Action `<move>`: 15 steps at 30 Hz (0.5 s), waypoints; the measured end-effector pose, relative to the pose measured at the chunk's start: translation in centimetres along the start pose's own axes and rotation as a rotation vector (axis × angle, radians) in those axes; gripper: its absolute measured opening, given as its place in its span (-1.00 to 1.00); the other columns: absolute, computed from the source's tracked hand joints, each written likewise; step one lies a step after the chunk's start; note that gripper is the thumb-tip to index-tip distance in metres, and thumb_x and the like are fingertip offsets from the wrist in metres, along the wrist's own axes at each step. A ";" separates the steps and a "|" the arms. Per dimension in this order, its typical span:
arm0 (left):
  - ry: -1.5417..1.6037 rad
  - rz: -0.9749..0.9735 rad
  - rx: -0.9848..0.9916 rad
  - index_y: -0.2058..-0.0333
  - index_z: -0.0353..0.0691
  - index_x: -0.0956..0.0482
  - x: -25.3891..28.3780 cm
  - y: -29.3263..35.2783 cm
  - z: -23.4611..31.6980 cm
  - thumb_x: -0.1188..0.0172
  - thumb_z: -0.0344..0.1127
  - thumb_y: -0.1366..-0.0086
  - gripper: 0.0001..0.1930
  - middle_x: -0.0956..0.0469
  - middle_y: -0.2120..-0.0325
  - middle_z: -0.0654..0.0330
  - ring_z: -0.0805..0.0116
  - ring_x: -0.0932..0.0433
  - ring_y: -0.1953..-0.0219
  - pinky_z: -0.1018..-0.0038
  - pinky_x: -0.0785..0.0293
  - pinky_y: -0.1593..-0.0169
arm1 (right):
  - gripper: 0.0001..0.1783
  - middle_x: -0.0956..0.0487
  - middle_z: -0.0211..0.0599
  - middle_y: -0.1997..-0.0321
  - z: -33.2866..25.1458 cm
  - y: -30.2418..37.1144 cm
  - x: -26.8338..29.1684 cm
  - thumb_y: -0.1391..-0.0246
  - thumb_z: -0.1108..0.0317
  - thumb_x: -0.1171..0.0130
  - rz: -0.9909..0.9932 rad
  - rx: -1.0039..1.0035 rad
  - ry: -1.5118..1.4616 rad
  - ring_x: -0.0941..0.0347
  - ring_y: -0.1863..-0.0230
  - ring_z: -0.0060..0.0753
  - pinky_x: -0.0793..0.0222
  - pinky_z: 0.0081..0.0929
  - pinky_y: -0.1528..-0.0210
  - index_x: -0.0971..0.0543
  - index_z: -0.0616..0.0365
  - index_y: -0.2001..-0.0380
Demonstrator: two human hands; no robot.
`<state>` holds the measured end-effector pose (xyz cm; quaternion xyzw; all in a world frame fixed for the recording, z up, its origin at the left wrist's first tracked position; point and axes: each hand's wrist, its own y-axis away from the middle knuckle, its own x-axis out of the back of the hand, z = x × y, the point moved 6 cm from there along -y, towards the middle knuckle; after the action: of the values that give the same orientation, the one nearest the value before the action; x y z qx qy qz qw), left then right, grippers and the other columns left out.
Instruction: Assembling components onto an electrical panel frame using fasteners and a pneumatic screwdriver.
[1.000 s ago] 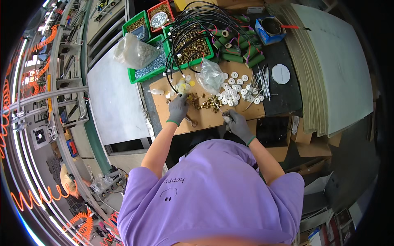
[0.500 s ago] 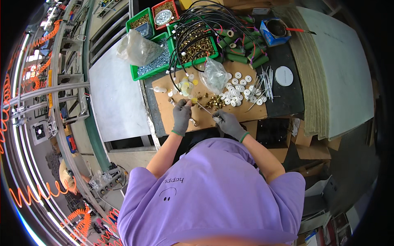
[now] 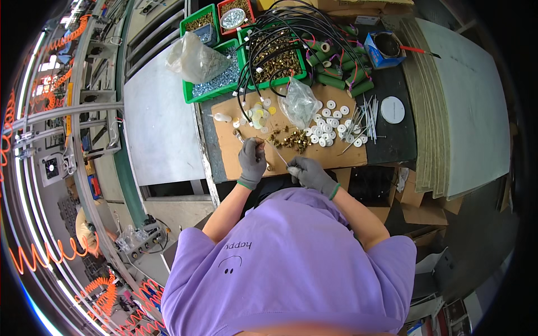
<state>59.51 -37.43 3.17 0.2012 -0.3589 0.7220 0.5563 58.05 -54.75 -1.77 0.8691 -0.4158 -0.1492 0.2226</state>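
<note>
My right hand, in a grey glove, is closed on one end of a thin metal rod. The rod slants up and left towards my left hand. That hand is gloved too, its fingers pinched together; what they hold is hidden or too small to name. A wrench lies partly beneath my left hand on the cardboard sheet. Beyond my hands are a heap of brass nuts, white round washers and thin translucent and yellow discs. More metal rods lie to the right.
Green bins of small metal parts stand at the back, with black cables draped over them. Green cylinders, a clear plastic bag, a blue box and a white disc are nearby. Stacked boards flank the right.
The yellow disc seen at my left fingertips is no longer visible there. My left hand has turned and shifted slightly right and down. My right hand still holds the rod, slightly lower.
</note>
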 end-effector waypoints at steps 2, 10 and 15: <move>0.012 -0.002 -0.062 0.40 -0.26 -0.40 0.1 0.0 0.4 -0.04 -0.63 -0.07 -0.86 -0.32 0.60 0.18 0.41 -0.25 0.68 0.54 -0.18 0.59 | -0.83 -0.49 -0.36 0.62 -0.2 0.6 -0.7 -0.11 0.34 -0.04 -0.109 -0.144 -0.212 -0.36 0.63 -0.59 -0.29 -0.57 0.54 -0.48 0.23 0.34; 0.078 -0.086 -0.074 0.40 -0.27 -0.39 0.5 -0.4 1.4 -0.02 -0.63 -0.09 -0.88 -0.35 0.59 0.19 0.44 -0.28 0.67 0.52 -0.22 0.58 | -0.83 -0.48 -0.42 0.62 -0.1 0.0 -0.6 -0.13 0.33 -0.02 0.025 -0.023 -0.183 -0.32 0.63 -0.66 -0.26 -0.61 0.56 -0.47 0.22 0.29; 0.220 -0.308 0.051 0.33 -0.26 -0.40 -1.5 1.5 1.2 -0.01 -0.39 -0.25 -0.93 -0.36 0.59 0.16 0.33 -0.35 0.64 0.47 -0.26 0.57 | -0.85 -0.48 -0.42 0.61 -1.2 -0.7 -0.3 -0.12 0.35 -0.02 0.062 0.064 -0.248 -0.33 0.59 -0.67 -0.28 -0.61 0.51 -0.48 0.21 0.31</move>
<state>58.39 -39.54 2.47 0.1876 -0.2423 0.6547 0.6910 58.89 -53.81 -1.12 0.8374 -0.4713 -0.2350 0.1460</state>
